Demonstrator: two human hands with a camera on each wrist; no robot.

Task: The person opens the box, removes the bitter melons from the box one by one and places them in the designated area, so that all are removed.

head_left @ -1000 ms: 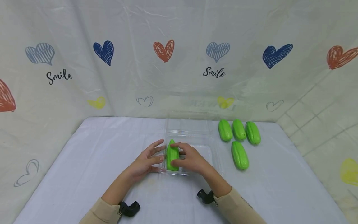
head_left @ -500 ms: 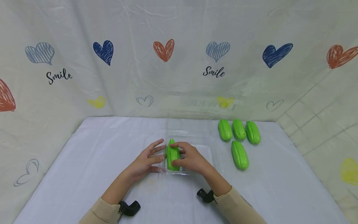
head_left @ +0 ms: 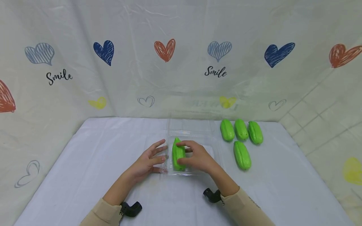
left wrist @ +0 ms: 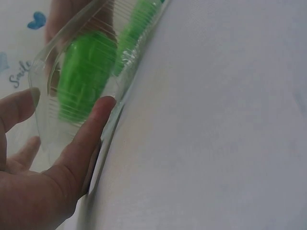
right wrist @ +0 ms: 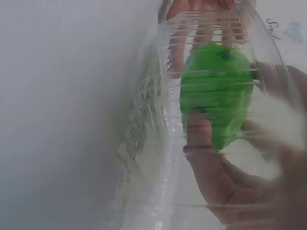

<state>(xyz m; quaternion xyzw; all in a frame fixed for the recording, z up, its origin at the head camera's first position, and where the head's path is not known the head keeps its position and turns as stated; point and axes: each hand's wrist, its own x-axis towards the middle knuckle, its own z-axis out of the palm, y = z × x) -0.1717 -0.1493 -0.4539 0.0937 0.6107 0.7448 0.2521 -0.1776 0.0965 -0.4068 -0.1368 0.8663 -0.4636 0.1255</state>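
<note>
A plump, bright green, ridged vegetable [head_left: 178,155] stands lengthwise in the left half of a clear plastic clamshell box [head_left: 207,153]. My right hand [head_left: 198,157] reaches into the box and holds the vegetable between thumb and fingers. Through the ribbed wall in the right wrist view, the thumb [right wrist: 199,134] presses against the green vegetable [right wrist: 216,91]. My left hand [head_left: 145,161] lies along the box's left side, fingers spread and fairly straight. In the left wrist view, its thumb [left wrist: 91,124] touches the clear box wall [left wrist: 43,110].
The box's clear lid [head_left: 190,125] is raised at the back. Several similar green vegetables [head_left: 242,156] lie right of the box on the white cloth-covered table [head_left: 113,141]. A printed curtain [head_left: 181,78] hangs behind. Black wrist cameras [head_left: 131,209] are strapped at both sleeves.
My right hand has shifted slightly right and away from me, carrying the green vegetable off the box's left wall. My left hand has stayed in place.
</note>
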